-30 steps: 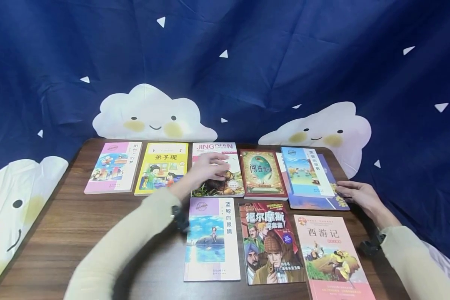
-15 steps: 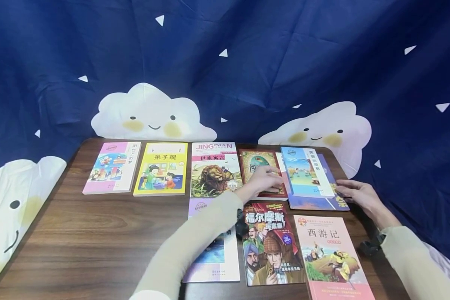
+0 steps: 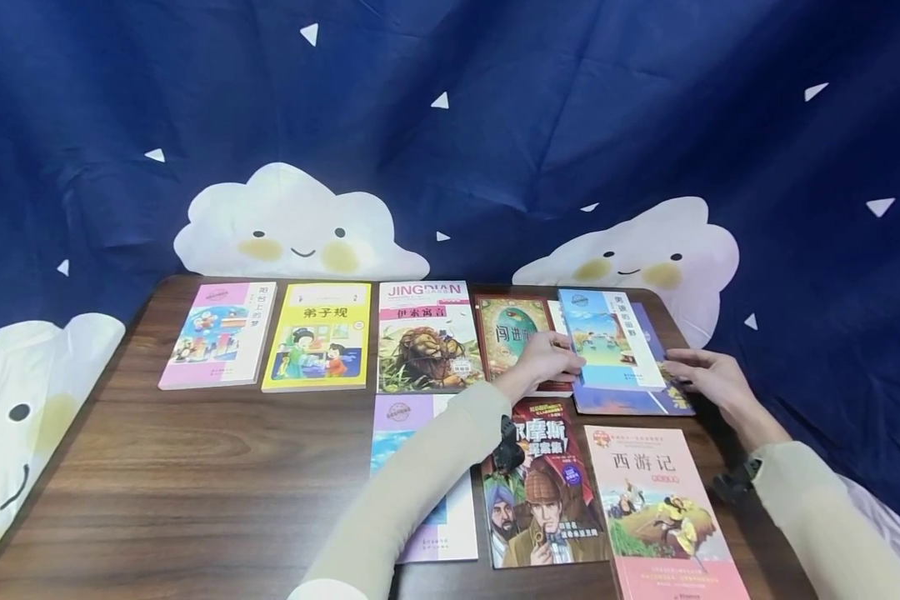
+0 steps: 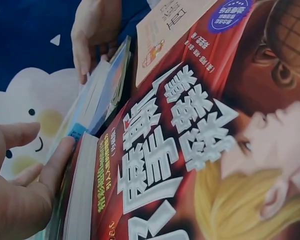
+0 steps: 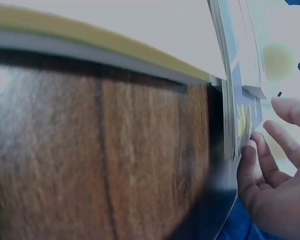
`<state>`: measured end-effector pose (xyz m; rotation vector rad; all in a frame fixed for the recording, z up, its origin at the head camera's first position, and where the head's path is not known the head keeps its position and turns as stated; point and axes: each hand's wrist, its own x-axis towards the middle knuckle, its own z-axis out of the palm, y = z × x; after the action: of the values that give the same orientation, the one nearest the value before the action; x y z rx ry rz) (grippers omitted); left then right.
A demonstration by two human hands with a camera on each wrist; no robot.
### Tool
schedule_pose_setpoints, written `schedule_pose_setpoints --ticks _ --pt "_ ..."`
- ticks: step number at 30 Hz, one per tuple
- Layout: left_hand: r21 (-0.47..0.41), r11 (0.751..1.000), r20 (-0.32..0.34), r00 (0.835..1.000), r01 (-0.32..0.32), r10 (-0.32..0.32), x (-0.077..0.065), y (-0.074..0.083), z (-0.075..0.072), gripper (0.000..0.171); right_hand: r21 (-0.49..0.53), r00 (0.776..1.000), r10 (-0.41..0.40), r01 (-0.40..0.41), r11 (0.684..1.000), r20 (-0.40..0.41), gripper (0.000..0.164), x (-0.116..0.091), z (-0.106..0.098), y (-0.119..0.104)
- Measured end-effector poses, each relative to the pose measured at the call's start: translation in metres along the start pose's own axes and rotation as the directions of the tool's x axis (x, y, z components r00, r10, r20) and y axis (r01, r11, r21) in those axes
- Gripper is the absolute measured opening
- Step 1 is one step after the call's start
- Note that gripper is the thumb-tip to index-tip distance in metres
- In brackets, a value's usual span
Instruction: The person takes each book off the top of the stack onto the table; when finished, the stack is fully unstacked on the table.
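In the head view, a thin blue-and-white book [image 3: 615, 342] lies on top of a larger purple-blue book [image 3: 648, 402] at the table's back right. My left hand [image 3: 542, 364] reaches across a red-framed green book [image 3: 512, 321], its fingertips touching the blue-and-white book's left edge. In the left wrist view, that hand's extended finger [image 4: 60, 157] meets this edge. From the other side, my right hand [image 3: 712, 385] rests its fingers at the purple-blue book's right edge; the right wrist view shows the fingertips [image 5: 250, 150] against its corner. Neither hand grips anything.
Along the back row lie a pink-and-white book [image 3: 217, 333], a yellow book [image 3: 317, 337] and a JINGDIAN book [image 3: 429, 346]. In front are a lilac-and-blue book [image 3: 450, 533], partly under my left sleeve, a detective book [image 3: 543, 500] and a pink book [image 3: 667, 517]. A cloud-print curtain [image 3: 480, 167] hangs behind the table [image 3: 195, 483].
My left hand has moved right, from over the JINGDIAN book across the red-framed one, to the blue-and-white book's left edge. My right hand has stayed at the purple-blue book's edge.
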<state>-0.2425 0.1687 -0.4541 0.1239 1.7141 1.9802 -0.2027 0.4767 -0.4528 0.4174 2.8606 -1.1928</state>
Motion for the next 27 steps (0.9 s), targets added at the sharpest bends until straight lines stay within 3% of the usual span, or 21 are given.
schedule_pose_setpoints --ticks 4,11,16,24,27 --pt "0.001 1.0 -0.011 1.0 0.002 -0.002 0.001 0.0 0.002 0.049 -0.025 1.0 -0.004 0.004 1.0 -0.007 0.06 0.0 0.001 -0.004" --pt "0.022 1.0 -0.068 0.998 0.019 -0.017 0.001 0.001 0.011 0.05 0.011 0.995 -0.027 0.026 1.0 0.097 0.061 -0.001 0.004 -0.011" --pt "0.019 0.999 -0.115 0.993 0.044 -0.041 0.001 0.004 0.019 0.055 0.055 0.992 -0.01 0.003 0.999 0.126 0.064 0.0 0.004 -0.009" --pt "-0.141 0.989 -0.108 0.992 0.048 -0.064 0.003 0.003 0.025 0.065 0.11 0.991 0.008 -0.023 0.994 0.135 0.068 0.001 0.002 -0.006" --pt "-0.181 0.982 -0.142 0.988 0.042 -0.069 0.004 0.002 0.028 0.062 0.118 0.989 0.018 -0.035 0.992 0.145 0.068 0.001 0.003 -0.005"
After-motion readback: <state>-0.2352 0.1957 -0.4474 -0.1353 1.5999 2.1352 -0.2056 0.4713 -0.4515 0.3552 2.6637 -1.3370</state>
